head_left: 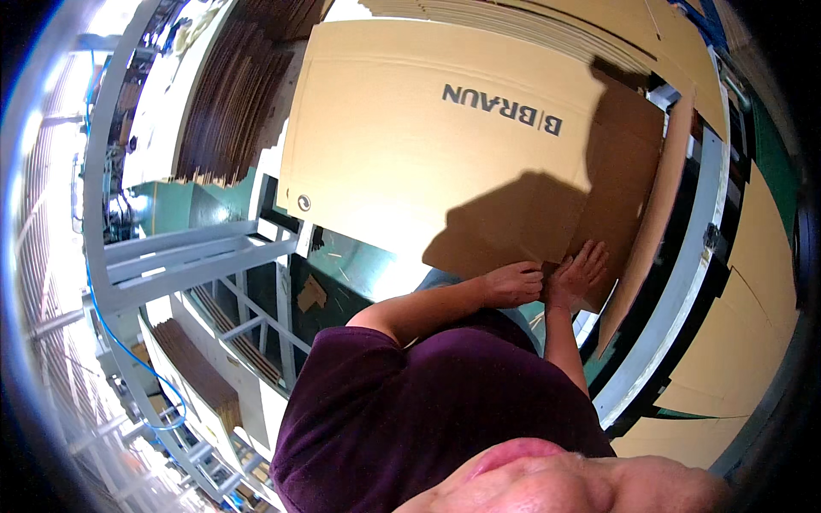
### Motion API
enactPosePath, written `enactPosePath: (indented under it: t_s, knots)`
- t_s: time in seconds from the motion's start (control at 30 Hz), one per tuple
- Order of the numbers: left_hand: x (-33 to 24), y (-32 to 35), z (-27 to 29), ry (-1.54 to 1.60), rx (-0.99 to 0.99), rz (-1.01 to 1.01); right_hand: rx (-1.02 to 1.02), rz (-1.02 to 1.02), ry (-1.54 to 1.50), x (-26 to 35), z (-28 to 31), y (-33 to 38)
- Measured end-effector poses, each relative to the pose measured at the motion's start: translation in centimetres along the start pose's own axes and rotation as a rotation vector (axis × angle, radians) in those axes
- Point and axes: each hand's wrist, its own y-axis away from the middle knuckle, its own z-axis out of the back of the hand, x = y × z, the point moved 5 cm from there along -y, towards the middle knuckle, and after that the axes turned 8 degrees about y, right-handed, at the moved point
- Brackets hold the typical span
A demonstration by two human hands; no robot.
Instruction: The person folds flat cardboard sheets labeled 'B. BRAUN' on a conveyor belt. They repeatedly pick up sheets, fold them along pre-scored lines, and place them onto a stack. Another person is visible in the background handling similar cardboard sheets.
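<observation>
A large flat cardboard box (376,128) with dark printing lies in front of me, shadowed over its right part. My left hand (513,285) is closed at its near edge, fingertips pinched on the cardboard beside a dark slot. Just to the right, my right hand (580,275) lies flat on the box's shaded end flap, fingers stretched out and a little apart. The two hands nearly touch. Beyond the right hand, a narrow cardboard flap (654,214) stands tilted up along the right end. The left fingertips are partly hidden.
More flat cardboard sheets (513,30) are stacked at the far side. A stack of brown cardboard (231,103) stands at the far left. A grey metal frame (197,265) is to the left, a pale rail (676,316) to the right. A cardboard scrap (312,293) lies on the green floor.
</observation>
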Motion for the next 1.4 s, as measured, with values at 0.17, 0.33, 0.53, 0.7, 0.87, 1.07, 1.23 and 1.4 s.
enactPosePath:
  t_s: [0.17, 0.33, 0.53, 0.7, 0.87, 1.07, 1.23, 1.4]
  knots:
    - [0.4, -0.1, -0.3, -0.064, 0.033, 0.033, -0.017, 0.03, -0.002, -0.5, -1.3, -0.1]
    - [3.7, -3.6, 0.5, -0.034, 0.063, 0.109, 0.1, 0.049, 0.143, 0.0, 0.1, 0.6]
    - [0.6, 0.2, -1.1, -0.076, 0.161, 0.073, 0.07, 0.015, 0.085, -0.7, -0.7, 0.7]
    - [0.7, 0.0, 0.0, -0.045, 0.135, 0.08, -0.032, 0.019, -0.043, -0.4, 0.0, 0.5]
    - [0.2, -0.3, 0.4, -0.078, 0.071, 0.079, -0.097, 0.195, -0.27, -1.2, 1.9, 2.1]
    - [-0.5, -0.1, 1.2, -0.036, 0.026, 0.095, -0.055, -0.096, -0.733, -12.1, 1.4, 13.0]
    - [-1.0, -0.3, 1.1, -0.025, 0.071, 0.155, -0.499, 0.003, -0.759, -13.3, 11.9, 6.5]
    - [0.1, 0.2, 0.4, -0.01, 0.01, 0.118, -0.135, 0.625, -0.509, -2.9, 6.5, 3.7]
